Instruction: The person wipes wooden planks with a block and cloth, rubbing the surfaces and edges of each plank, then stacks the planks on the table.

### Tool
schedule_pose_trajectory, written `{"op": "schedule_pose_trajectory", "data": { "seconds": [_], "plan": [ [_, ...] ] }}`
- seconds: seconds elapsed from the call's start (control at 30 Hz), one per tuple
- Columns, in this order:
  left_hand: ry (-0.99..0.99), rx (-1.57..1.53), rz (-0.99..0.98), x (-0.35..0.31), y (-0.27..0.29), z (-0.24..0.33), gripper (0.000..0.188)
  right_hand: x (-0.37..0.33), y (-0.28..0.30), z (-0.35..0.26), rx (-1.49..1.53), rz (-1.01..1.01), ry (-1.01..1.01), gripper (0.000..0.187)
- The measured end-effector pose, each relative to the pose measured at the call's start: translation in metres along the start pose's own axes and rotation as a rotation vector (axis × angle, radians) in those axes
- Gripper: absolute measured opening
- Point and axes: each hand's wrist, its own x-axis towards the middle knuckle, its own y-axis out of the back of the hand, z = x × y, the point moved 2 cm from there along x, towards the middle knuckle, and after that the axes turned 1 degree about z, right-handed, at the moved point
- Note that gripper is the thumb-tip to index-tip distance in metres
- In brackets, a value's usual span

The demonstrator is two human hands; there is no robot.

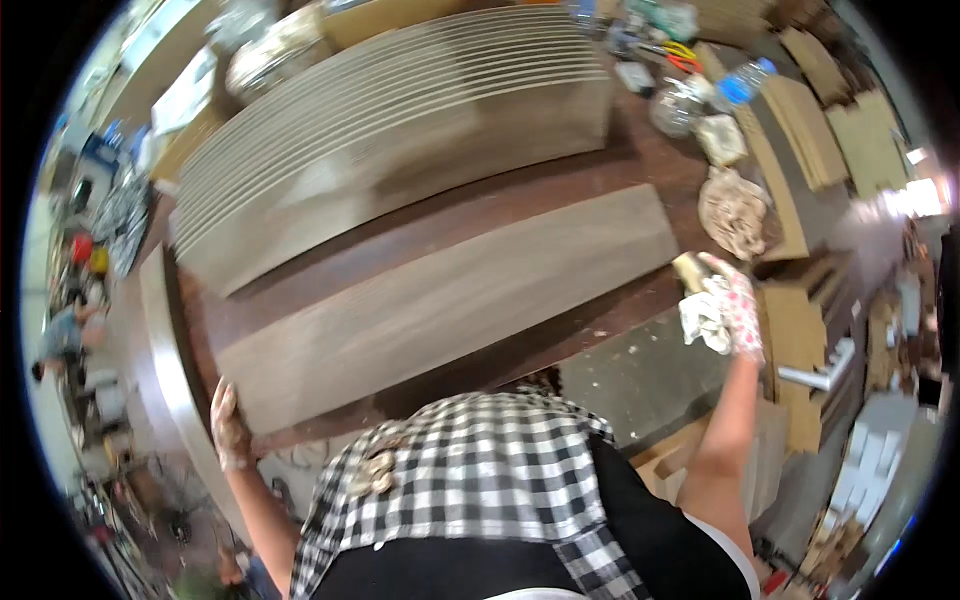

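A long grey-brown board (450,300) lies slantwise across the dark red-brown table. At its left end my left hand (230,428), in a pale stained glove, rests by the edge with fingers stretched out and nothing held. Beyond the board's right end, my right hand (738,308), wearing a white glove with a pink pattern, grips a crumpled white cloth (705,315). A pale yellowish piece (688,272) shows at its fingertips; its kind is unclear. Near that hand lies a crumpled pinkish-beige cloth (735,212).
Behind the board, several similar boards (400,150) stand on edge in a row. A water bottle (745,82), a clear plastic container (677,108) and orange-yellow scissors (682,57) sit far right. Cardboard (795,330) is stacked at right. People work at far left.
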Motion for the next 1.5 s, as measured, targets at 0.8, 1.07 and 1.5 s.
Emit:
{"op": "schedule_pose_trajectory", "data": {
  "seconds": [0.8, 1.07, 1.5],
  "plan": [
    [0.21, -1.224, -0.242, 0.025, -0.092, -0.046, 0.075, -0.144, -0.362, -0.387, -0.678, -0.658, 1.542, 0.034],
    [0.205, -1.208, -0.345, 0.028, -0.111, -0.04, 0.077, -0.134, -0.351, -0.368, -0.677, -0.564, 1.546, 0.041],
    [-0.03, -0.357, -0.123, 0.059, -0.074, -0.022, 0.04, -0.039, -0.208, -0.124, 0.648, -0.872, 0.062, 0.061]
  ]
}}
